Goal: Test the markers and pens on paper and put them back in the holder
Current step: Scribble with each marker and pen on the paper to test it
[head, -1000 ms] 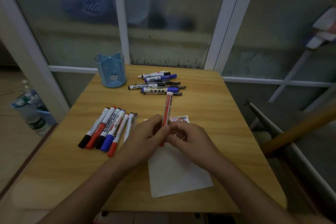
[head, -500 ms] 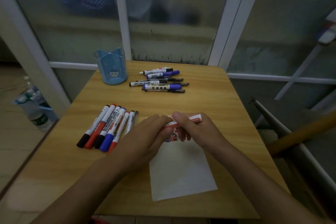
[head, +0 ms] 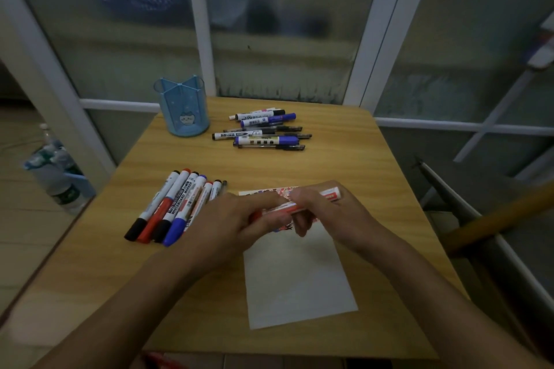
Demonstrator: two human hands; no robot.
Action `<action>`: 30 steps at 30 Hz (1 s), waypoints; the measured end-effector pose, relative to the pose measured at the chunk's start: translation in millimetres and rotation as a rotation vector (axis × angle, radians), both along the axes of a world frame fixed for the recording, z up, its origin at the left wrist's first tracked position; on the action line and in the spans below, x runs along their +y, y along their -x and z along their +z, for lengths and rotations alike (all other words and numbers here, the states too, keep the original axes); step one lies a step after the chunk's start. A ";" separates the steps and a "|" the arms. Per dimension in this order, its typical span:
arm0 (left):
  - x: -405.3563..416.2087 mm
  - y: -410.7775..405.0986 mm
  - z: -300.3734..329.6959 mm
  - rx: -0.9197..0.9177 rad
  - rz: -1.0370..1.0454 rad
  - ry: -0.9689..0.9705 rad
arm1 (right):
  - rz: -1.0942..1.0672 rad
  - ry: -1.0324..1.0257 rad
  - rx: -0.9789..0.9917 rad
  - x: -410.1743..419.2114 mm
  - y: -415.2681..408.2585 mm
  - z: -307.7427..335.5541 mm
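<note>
Here we see both hands meeting over the top of the paper sheet (head: 299,272). The left hand (head: 230,219) curls its fingers (head: 269,219) round the red end of one red marker (head: 302,204), and the right hand (head: 326,210) pinches the white barrel near its middle, fingers bent over it. The marker lies almost level, its white end sticking out past the right hand, just above the far edge of the sheet where coloured scribbles (head: 281,192) show.

To the left of the hands we count a row of six markers (head: 177,207) lying side by side, touching, caps toward us: black, red, black, blue, and two more partly hidden by the left hand. Further back a second cluster of pens and markers (head: 266,132) lies crosswise; we count about seven, though the thin pens overlap and the exact number is hard to tell. One blue pen holder (head: 183,108) with divided compartments stands upright at the far left corner.

All of it rests on a small wooden table (head: 374,165). Behind it stands a frosted glass partition with white frames (head: 377,27). On the floor to the left stand plastic bottles (head: 57,174).
</note>
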State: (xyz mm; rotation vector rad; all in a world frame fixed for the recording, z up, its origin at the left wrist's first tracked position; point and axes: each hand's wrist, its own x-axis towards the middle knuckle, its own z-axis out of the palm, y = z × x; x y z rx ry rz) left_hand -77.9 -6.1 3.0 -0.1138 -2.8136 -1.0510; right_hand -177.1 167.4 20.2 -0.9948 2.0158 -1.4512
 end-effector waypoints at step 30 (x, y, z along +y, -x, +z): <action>-19.0 -13.8 -1.5 -0.468 0.154 0.690 | -0.398 -0.004 0.173 27.4 8.3 -57.3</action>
